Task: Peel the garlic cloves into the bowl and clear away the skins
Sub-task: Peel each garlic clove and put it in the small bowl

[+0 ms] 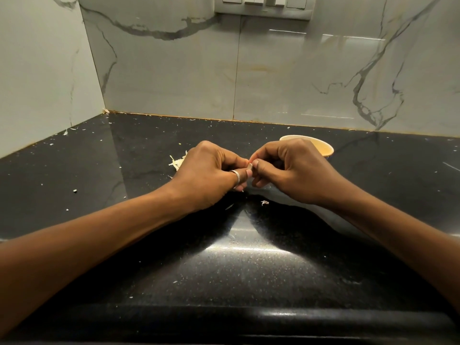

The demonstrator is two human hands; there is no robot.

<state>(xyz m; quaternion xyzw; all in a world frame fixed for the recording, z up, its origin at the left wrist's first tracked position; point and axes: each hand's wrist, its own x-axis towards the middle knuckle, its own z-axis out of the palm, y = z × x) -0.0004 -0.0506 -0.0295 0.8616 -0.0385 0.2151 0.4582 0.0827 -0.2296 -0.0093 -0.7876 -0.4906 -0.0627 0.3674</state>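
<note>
A small pale garlic clove [249, 167] is held between both hands above the black counter [236, 257]. My left hand [211, 173], with a ring on the thumb, pinches it from the left. My right hand [291, 170] pinches it from the right with thumb and forefinger. Most of the clove is hidden by the fingers. Just behind my right hand stands a pale yellow bowl [321, 146]; its inside is mostly hidden. A small heap of garlic skins [177, 161] lies on the counter behind my left hand.
Loose bits of skin dot the counter, one piece [264, 202] lying just below my hands and a crumb [75, 191] at the left. Marble walls close the back and left side. A switch panel [263, 6] is high on the back wall.
</note>
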